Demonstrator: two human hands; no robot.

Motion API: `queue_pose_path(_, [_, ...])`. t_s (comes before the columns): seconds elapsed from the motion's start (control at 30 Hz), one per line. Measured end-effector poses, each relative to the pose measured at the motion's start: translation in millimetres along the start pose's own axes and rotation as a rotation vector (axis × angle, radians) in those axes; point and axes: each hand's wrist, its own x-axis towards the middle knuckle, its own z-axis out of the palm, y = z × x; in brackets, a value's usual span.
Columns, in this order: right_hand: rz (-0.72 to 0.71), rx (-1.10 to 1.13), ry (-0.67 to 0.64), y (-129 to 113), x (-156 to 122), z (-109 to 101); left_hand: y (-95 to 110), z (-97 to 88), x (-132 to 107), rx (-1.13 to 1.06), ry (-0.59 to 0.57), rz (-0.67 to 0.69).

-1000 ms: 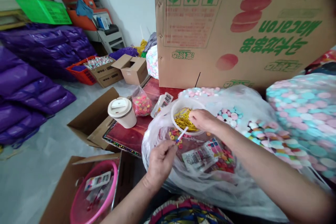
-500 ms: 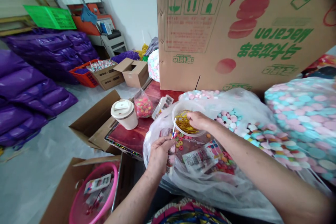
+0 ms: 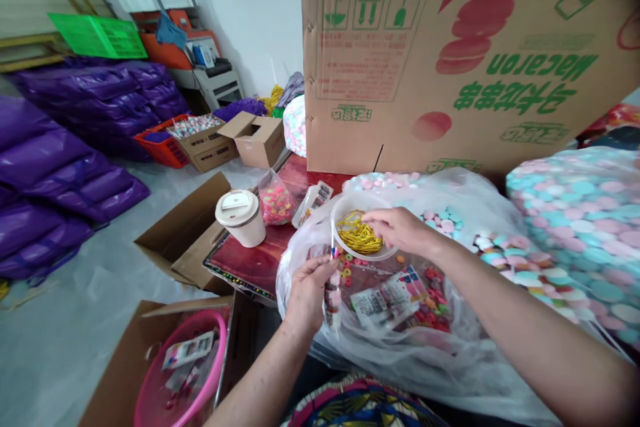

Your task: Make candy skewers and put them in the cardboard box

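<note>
My left hand [image 3: 307, 287] is closed around a clear-wrapped candy skewer [image 3: 333, 300] with pale pink pieces, its white stick pointing up beside the bowl. My right hand [image 3: 400, 230] is over the right side of a round white plastic bowl [image 3: 334, 221]. Its index finger stretches out and the other fingers dip toward the gold twist ties [image 3: 359, 233] heaped inside; no tie clearly hangs from it. Below the bowl, ring-shaped candies [image 3: 346, 270] and printed clear packets [image 3: 387, 297] lie within a spread translucent plastic bag [image 3: 345, 347].
A lidded white cup [image 3: 241, 217], a bag of ring candies [image 3: 276, 200] and printed packets [image 3: 313, 203] stand on the red table [image 3: 240, 263]. A large carton [image 3: 390, 113] rises behind. Pastel candies [image 3: 575, 213] fill a bag at right. A pink basin [image 3: 220, 360] sits lower left.
My right hand has drawn slightly right from the heap of ties, and its fingers have loosened and stretched out. My left hand keeps the skewer in nearly the same place.
</note>
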Motion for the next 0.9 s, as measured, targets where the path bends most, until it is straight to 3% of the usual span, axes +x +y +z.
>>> queue_pose_path(0.13, [-0.271,0.429,0.132,-34.4,-45.1,27.3,-5.2,10.8,1.4,0.019,-0.083,0.037])
queue_pose_path(0.23, [-0.227,0.573,0.272,-43.7,-56.2,50.0,-9.4,18.3,-0.7,0.068,-0.137,0.000])
queue_pose_path(0.33, [-0.192,0.592,0.315,-36.6,-57.1,58.7,-12.2,19.6,-5.3,0.156,-0.191,-0.024])
queue_pose_path(0.47, [-0.201,0.487,0.324,-26.0,-62.3,61.1,-19.6,16.4,-10.9,0.227,-0.308,0.048])
queue_pose_path(0.57, [-0.194,0.422,0.390,-26.8,-68.5,69.7,-27.1,18.2,-12.7,0.149,-0.309,0.114])
queue_pose_path(0.63, [-0.112,0.472,0.472,-29.1,-73.4,75.1,-29.3,20.4,-13.0,0.035,-0.280,0.109])
queue_pose_path(0.73, [-0.090,0.576,0.431,-29.6,-82.8,71.5,-25.2,20.6,-13.2,-0.040,-0.356,-0.048])
queue_pose_path(0.83, [-0.361,0.527,0.356,-24.5,-91.4,51.9,-15.3,18.5,-15.6,-0.053,-0.543,-0.279])
queue_pose_path(0.9, [-0.547,0.545,0.294,-20.4,-94.2,37.3,-9.1,18.8,-19.3,-0.069,-0.662,-0.353])
